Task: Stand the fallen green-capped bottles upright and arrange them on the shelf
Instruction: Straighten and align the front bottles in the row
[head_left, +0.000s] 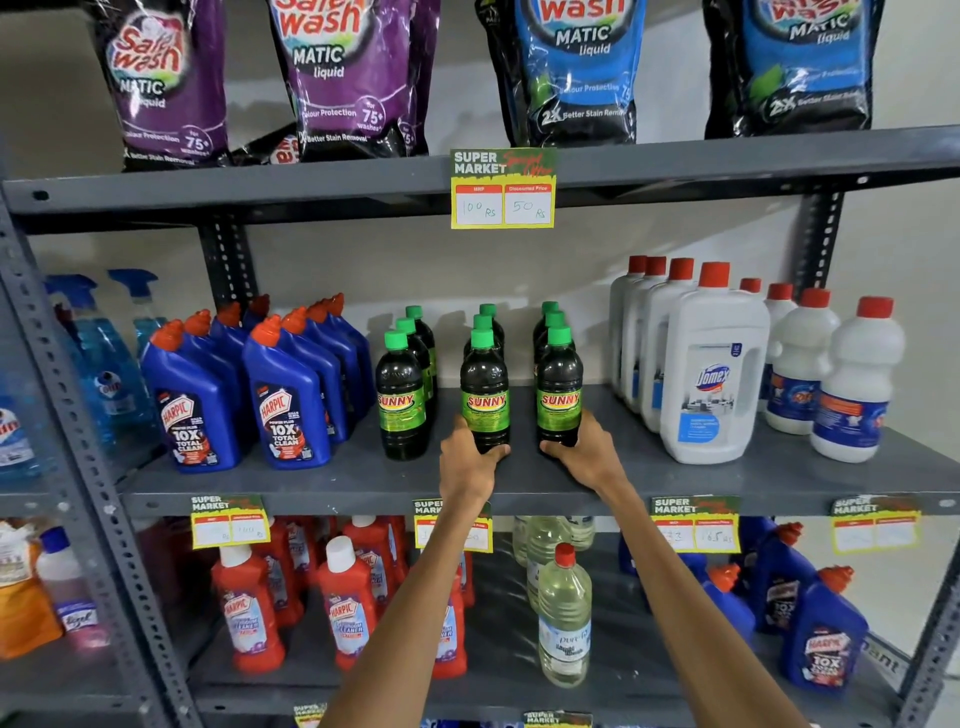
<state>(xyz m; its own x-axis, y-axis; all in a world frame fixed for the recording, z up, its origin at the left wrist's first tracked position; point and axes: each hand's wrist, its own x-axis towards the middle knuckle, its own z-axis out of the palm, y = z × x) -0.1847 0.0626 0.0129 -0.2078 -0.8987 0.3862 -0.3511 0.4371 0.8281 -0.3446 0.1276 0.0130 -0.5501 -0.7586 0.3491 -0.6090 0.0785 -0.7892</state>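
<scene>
We have both grips closed low on upright green-capped bottles on the middle shelf (727, 483): left hand (470, 462) on the centre front bottle (484, 395), right hand (584, 452) on the right front bottle (559, 389). Full, likely heavy, slick plastic, rigid; grasping by the base seems best.

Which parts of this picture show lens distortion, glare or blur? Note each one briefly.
Head view: the wide-angle lens bends the grey shelf edges and tilts the left upright; glare streaks the detergent pouches; the spray bottles at far left look soft; the green-capped bottles throw faint shadows on the back wall.
</scene>
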